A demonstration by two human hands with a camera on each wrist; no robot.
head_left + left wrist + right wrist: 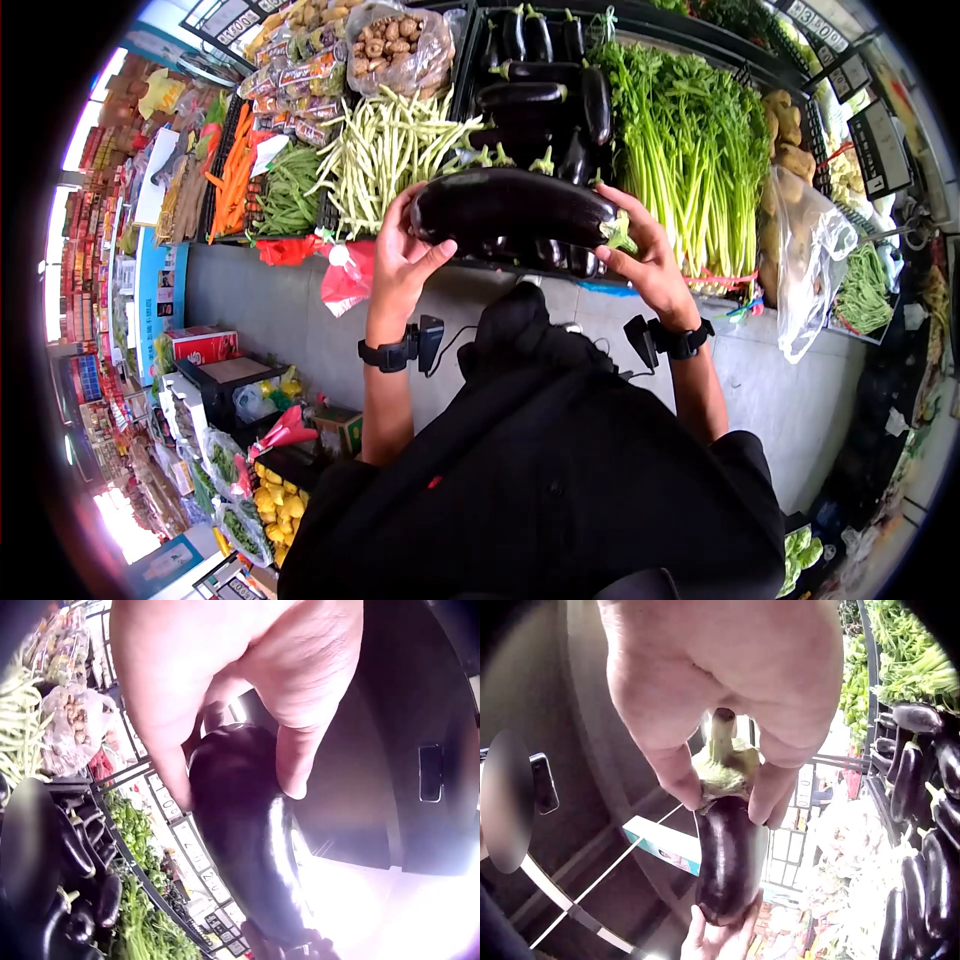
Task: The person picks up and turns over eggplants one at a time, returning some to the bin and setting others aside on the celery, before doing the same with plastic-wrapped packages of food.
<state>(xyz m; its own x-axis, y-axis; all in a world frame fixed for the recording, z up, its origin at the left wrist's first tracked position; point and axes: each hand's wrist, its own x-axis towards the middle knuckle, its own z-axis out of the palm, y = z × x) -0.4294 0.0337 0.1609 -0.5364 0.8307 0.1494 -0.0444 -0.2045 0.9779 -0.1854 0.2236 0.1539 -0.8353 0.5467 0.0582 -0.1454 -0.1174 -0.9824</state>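
Observation:
A large, glossy dark-purple eggplant (515,205) is held sideways between both hands, above a crate of eggplants (535,95). My left hand (402,255) grips its rounded end, thumb on the near side and fingers behind. At the green stem end, my right hand (645,250) pinches the eggplant with thumb and fingers. In the left wrist view the left hand (240,675) straddles the dark end of the eggplant (244,817). The right wrist view shows the right hand (727,690) around the pale green cap (727,769), with the left fingers at the far end.
Green beans (395,150) lie left of the eggplant crate, with carrots (235,175) farther left. Celery (690,150) fills the section to the right. A plastic bag (810,245) hangs over the stand's right front. Boxes (205,345) stand on the floor at left.

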